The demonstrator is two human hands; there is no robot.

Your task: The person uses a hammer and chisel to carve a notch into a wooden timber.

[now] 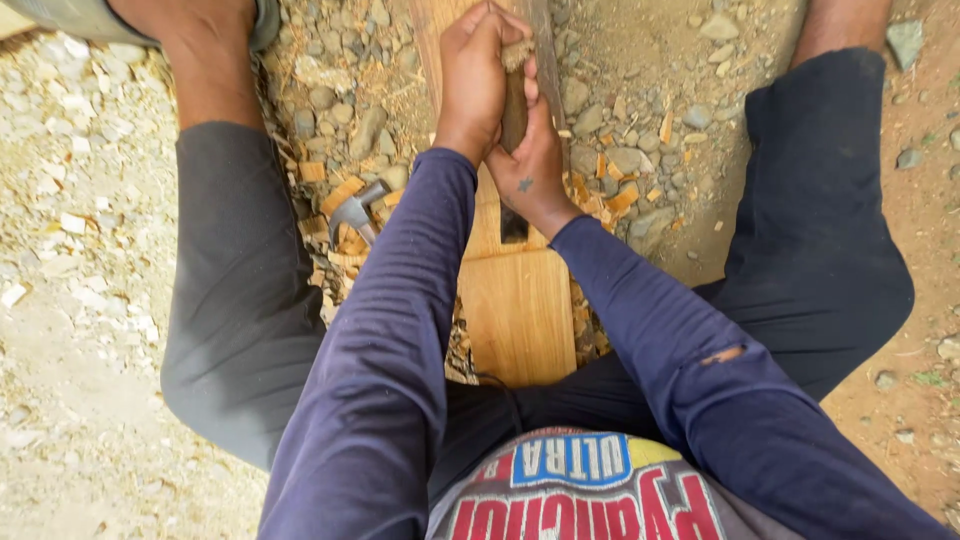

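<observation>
Between both hands a chisel [514, 110] is clasped upright, left hand [472, 80] gripped topmost, right hand [535, 165] gripped below, blade set on the plank [515, 310] running lengthwise beneath.

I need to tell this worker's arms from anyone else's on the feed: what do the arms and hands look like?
Both arms wear long dark navy-blue sleeves reaching the wrists. The right sleeve has a small torn slit on the forearm; the left sleeve looks intact and creased. The left hand and right hand are bare, without gloves. The right hand carries a small dark star-shaped mark on its back. No rings or watch are visible.
</observation>
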